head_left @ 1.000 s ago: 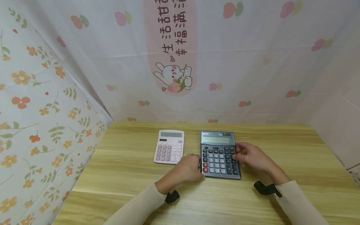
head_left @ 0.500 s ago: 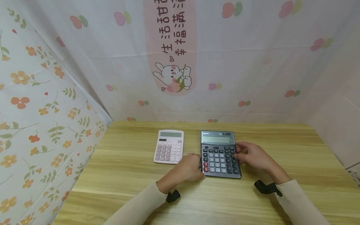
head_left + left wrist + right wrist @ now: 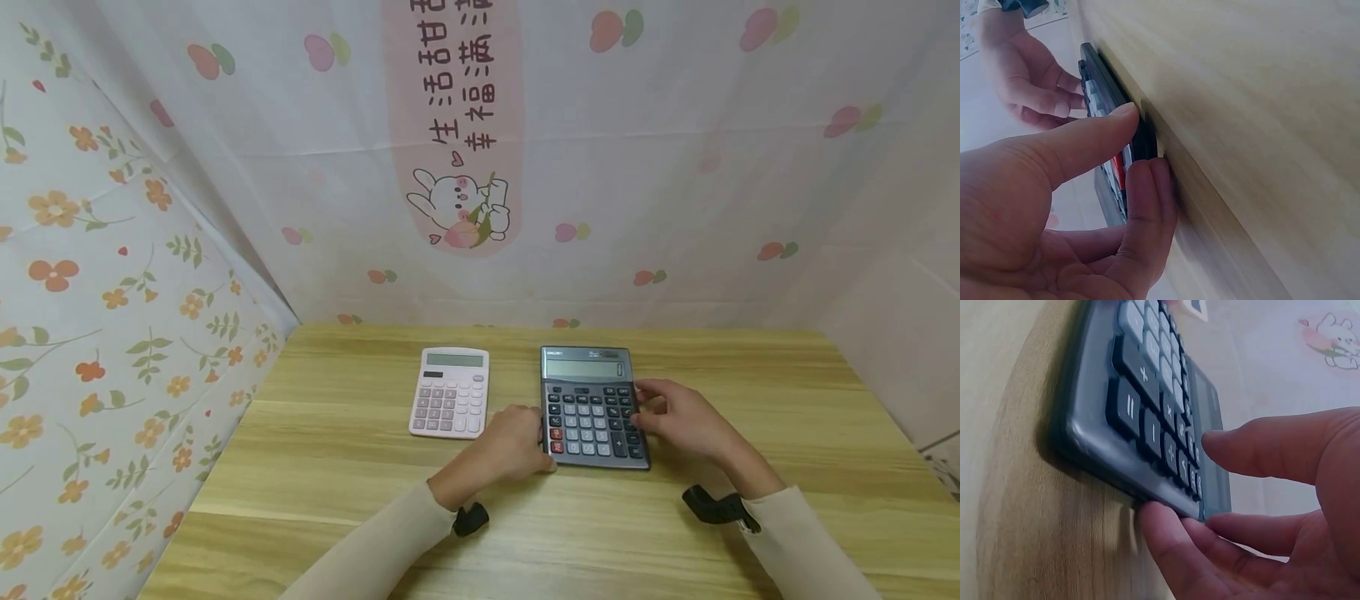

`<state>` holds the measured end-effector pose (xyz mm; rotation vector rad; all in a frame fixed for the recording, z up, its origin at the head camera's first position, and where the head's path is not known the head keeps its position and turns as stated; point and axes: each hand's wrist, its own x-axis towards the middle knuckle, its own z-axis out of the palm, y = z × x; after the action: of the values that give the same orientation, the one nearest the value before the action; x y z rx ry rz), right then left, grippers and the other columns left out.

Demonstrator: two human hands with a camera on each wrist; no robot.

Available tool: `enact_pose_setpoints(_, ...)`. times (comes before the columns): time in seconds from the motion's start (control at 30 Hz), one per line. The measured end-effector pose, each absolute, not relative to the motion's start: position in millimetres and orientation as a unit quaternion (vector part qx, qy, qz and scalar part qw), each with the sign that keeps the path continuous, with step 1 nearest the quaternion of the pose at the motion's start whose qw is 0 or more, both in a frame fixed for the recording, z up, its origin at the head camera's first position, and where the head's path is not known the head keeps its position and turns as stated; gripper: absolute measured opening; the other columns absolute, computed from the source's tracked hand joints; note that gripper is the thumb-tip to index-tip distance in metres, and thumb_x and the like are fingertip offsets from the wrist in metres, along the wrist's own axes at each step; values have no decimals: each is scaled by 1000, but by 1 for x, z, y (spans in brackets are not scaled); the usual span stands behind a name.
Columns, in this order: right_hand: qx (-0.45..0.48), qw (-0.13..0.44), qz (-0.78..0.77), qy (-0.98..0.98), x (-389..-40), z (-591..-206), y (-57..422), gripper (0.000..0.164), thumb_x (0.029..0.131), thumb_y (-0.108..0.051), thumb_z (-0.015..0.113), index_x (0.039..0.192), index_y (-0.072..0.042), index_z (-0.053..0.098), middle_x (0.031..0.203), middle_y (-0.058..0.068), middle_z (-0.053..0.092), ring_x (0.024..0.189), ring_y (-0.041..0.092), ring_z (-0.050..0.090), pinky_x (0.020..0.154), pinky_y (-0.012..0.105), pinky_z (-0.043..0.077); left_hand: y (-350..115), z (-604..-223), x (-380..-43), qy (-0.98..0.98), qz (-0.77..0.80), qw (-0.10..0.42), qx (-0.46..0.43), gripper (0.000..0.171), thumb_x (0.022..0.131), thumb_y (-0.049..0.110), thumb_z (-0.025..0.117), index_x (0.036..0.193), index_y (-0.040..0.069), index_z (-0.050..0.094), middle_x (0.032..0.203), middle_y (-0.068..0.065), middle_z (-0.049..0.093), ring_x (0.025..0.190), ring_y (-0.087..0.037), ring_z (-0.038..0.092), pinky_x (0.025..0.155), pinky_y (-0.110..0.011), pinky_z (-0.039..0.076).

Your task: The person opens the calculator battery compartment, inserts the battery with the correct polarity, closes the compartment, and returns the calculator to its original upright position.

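Observation:
A dark grey desk calculator [image 3: 596,408] faces up on the wooden table, with a "0" on its display and two red keys at the lower left. My left hand [image 3: 510,442] grips its near left corner; in the left wrist view the thumb [image 3: 1100,134] lies over the near edge and the fingers [image 3: 1147,194] bear on the left side. At the right side, my right hand [image 3: 686,421] holds the edge, thumb [image 3: 1260,447] above the keys and fingertips [image 3: 1163,528] against the side and underneath.
A smaller pale pink calculator [image 3: 450,392] lies flat just left of the grey one. Behind the wooden table [image 3: 360,358] hangs a printed curtain [image 3: 660,192], and a flowered cloth [image 3: 97,333] covers the left side. Each wrist wears a black strap mount [image 3: 712,504].
The grey calculator has shifted slightly right and away from me, both hands moving along with it. The pink calculator stays in its place.

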<state>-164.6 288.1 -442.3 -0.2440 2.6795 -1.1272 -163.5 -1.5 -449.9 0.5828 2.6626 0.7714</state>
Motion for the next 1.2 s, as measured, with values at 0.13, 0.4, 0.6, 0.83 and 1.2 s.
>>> enact_pose_setpoints(0.13, -90, 99, -388, 912, -161, -443, 288, 72, 99, -12, 78, 155, 18, 45, 138, 36, 62, 115, 43, 70, 91, 54, 61, 2, -451, -166, 930, 269, 149, 202, 41, 80, 20, 100, 106, 3, 72, 86, 1, 64, 74, -15, 59, 65, -29, 49)
enact_pose_setpoints(0.4, -108, 97, -378, 914, -156, -446, 289, 98, 82, -9, 96, 158, 17, 40, 143, 39, 51, 109, 39, 71, 84, 47, 62, 9, -453, -172, 925, 279, 142, 214, 36, 81, 19, 99, 101, 8, 72, 78, 5, 64, 68, -13, 59, 62, -27, 48)
enact_pose_setpoints(0.6, -123, 77, -313, 939, -151, -448, 283, 112, 72, -11, 103, 161, 12, 39, 145, 44, 45, 114, 48, 66, 94, 61, 58, 14, -455, -175, 925, 284, 141, 209, 35, 82, 20, 99, 102, 8, 72, 79, 5, 65, 69, -13, 59, 62, -27, 48)
enact_pose_setpoints(0.83, -113, 65, -257, 958, -150, -447, 277, 111, 72, -8, 102, 163, 9, 39, 152, 44, 45, 132, 62, 55, 103, 75, 48, 20, -457, -180, 922, 297, 141, 202, 36, 83, 18, 97, 107, 4, 73, 81, 3, 66, 69, -13, 59, 61, -27, 48)
enact_pose_setpoints(1.2, -92, 64, -242, 964, -156, -447, 282, 108, 76, -8, 99, 163, 10, 38, 151, 46, 46, 132, 63, 54, 104, 75, 47, 31, -480, -196, 930, 279, 101, 216, 36, 83, 25, 96, 106, 7, 75, 85, 2, 69, 75, -14, 60, 65, -30, 51)
